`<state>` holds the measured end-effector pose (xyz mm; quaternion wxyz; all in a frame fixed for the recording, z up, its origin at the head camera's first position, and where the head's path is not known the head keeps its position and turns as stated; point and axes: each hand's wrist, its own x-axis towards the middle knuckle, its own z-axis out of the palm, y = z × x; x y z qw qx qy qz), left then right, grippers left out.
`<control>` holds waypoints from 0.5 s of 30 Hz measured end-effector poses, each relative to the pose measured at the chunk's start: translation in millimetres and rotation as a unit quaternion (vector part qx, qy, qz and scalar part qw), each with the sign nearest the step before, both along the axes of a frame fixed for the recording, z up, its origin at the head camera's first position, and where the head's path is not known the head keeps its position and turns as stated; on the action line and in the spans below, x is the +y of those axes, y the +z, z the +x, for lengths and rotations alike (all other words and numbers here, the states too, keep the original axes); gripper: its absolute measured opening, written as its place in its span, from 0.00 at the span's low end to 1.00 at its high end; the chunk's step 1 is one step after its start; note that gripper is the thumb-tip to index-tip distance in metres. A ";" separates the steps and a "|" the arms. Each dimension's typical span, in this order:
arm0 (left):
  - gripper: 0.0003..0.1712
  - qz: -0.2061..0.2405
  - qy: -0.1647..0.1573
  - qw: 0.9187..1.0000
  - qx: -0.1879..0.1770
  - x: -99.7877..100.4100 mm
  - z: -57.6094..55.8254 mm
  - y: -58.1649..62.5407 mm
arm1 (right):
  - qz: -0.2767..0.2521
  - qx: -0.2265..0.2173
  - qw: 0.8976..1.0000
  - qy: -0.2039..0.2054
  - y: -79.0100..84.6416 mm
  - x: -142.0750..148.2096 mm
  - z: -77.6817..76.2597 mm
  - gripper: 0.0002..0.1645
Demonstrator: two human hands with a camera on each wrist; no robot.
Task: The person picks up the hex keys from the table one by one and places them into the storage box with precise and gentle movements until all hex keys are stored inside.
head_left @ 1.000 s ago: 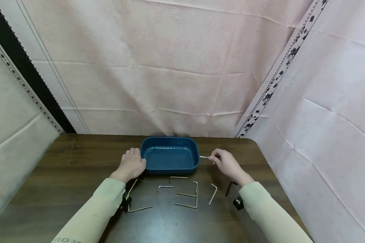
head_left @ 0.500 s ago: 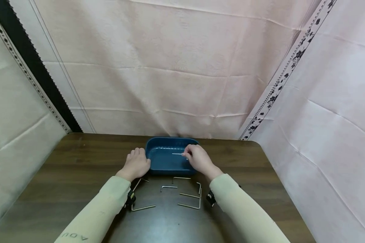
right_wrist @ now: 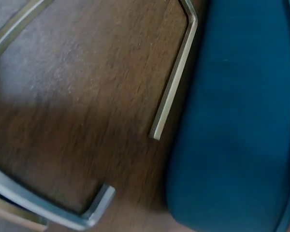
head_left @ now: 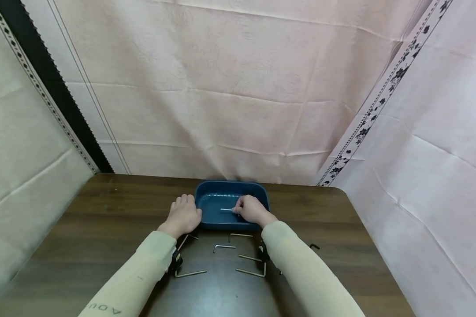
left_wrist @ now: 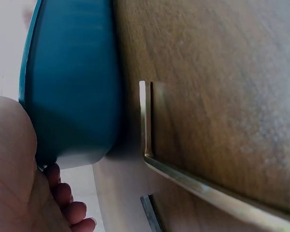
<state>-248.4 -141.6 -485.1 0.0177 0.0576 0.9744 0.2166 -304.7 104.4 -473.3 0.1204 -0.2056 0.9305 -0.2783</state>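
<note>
A blue rectangular tray (head_left: 212, 226) stands near the table's back edge. My left hand (head_left: 184, 214) holds its left end, with the thumb at the front corner; in the left wrist view the fingers (left_wrist: 63, 193) lie along the tray's outer end. Inside the tray's right half, my right hand (head_left: 254, 210) pinches a small silver hex key (head_left: 225, 209), its long end pointing left. In the right wrist view the tray's wall (right_wrist: 232, 121) shows, but that hand is nearly out of sight.
Several L-shaped hex keys lie in front of the tray, among them a silver one (head_left: 224, 246), a brassy one (head_left: 192, 274) and another brassy one (head_left: 251, 273). A black hex key (head_left: 314, 246) lies beyond the right forearm. Pale cloth (head_left: 222, 110) hangs behind the table (head_left: 123, 220).
My right hand has carried the silver hex key leftward from outside the tray over its right rim, then lowered it inside. My left hand stays on the tray's left end.
</note>
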 end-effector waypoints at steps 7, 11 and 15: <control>0.21 -0.003 0.004 1.000 0.000 0.5 1.0 0.5 | 0.037 -0.009 0.999 0.015 -9.6 -6.4 -4.0 0.13; 0.20 -0.003 0.012 1.000 0.003 0.8 0.2 -1.0 | 0.048 -0.021 0.999 0.013 -10.2 -10.7 -4.8 0.16; 0.19 0.005 0.008 1.000 0.005 2.0 -0.5 -3.1 | 0.076 -0.028 0.997 -0.006 -8.7 -14.6 -4.5 0.20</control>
